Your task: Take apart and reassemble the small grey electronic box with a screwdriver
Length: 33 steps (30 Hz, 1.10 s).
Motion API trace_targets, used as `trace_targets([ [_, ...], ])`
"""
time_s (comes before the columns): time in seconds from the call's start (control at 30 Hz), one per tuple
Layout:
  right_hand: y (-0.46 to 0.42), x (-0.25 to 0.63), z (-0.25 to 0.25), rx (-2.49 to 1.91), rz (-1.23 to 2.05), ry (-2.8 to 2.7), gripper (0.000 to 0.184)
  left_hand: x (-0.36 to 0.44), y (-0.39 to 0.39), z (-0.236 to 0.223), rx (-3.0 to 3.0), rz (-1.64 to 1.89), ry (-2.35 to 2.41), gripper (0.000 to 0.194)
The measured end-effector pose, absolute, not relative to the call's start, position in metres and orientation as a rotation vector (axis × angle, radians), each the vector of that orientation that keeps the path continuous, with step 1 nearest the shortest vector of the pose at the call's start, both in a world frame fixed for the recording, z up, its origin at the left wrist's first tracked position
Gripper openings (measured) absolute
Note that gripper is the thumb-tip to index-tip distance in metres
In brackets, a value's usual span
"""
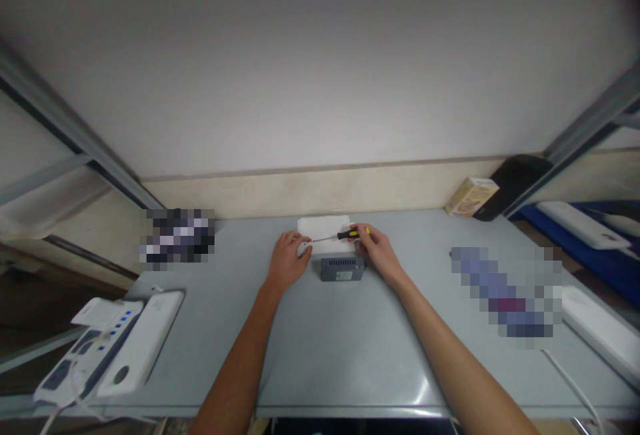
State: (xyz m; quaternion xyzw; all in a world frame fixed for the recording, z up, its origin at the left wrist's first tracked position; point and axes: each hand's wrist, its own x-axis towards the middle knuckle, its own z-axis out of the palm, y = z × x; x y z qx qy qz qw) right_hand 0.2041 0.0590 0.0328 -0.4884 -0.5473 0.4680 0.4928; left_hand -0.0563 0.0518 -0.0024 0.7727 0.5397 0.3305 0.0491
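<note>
My left hand [289, 258] is closed on a small whitish rounded piece [303, 248], its far side hidden by the fingers. In my right hand [375, 248] is a screwdriver [347, 234] with a black and yellow handle. Its thin shaft points left, and the tip is at or close to the whitish piece; I cannot tell if they touch. Beneath the shaft lies a white sheet, perhaps paper or cloth [325, 225]. Just nearer to me a dark grey box [342, 269] with vent slots and a pale label stands on the grey table [345, 342].
At the left are a power strip [90, 355] and a long white case [145, 342]. A small yellow box [471, 196] leans by a black object [520, 178] at the back right. Another white bar [600, 328] and a cable [575, 382] are at the right. Two areas are blurred out.
</note>
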Motion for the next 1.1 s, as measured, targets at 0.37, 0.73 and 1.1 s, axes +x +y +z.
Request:
trace_targets([
  [0.37, 0.0614, 0.2074, 0.0284, -1.115, 1.172, -1.309, 0.050, -0.0538, 0.0537, -0.0032, 2.357, 1.083, 1.603, 0.013],
  [0.73, 0.0596, 0.2094, 0.0325, -1.098, 1.179, -1.308, 0.045, -0.0538, 0.0535, -0.0014, 2.376, 1.100, 1.593, 0.012],
  [1.1, 0.0573, 0.2089, 0.0381, -1.095, 1.175, -1.294, 0.047, -0.0531, 0.0539, 0.0002, 2.313, 1.194, 1.572, 0.018],
])
